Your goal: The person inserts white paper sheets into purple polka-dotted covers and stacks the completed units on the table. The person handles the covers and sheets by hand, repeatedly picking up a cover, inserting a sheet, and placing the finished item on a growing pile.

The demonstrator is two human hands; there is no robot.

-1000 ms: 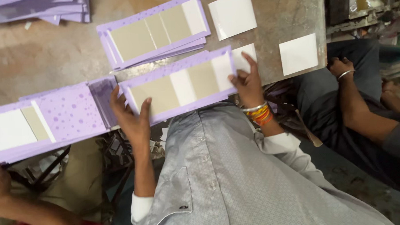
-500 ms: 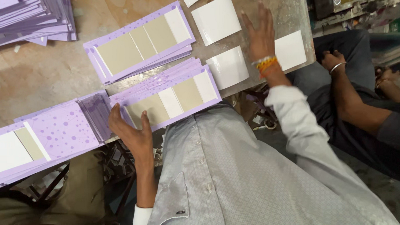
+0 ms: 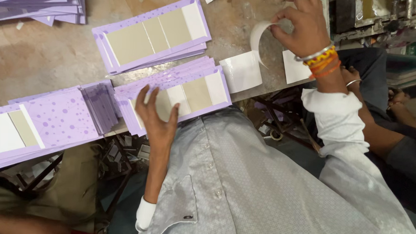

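Note:
My left hand (image 3: 156,114) rests with spread fingers on the near stack of purple dotted card covers (image 3: 195,91), which show beige and white panels. My right hand (image 3: 303,25) is farther out over the table, pinching a curled white paper sheet (image 3: 258,36) lifted off the surface. A flat white sheet (image 3: 241,72) lies just right of the near stack, and another white sheet (image 3: 293,68) lies under my right wrist. A second stack of purple covers (image 3: 151,34) sits beyond the near one.
More purple covers (image 3: 51,120) are fanned at the left, and a further pile (image 3: 37,2) lies at the top left. Another person's arm (image 3: 378,123) with a bangle is at the right. The worn table (image 3: 44,51) ends near my body.
My right hand went from the near stack out across the table and has now picked up a white sheet, which curls in its fingers. My left hand stayed on the near stack.

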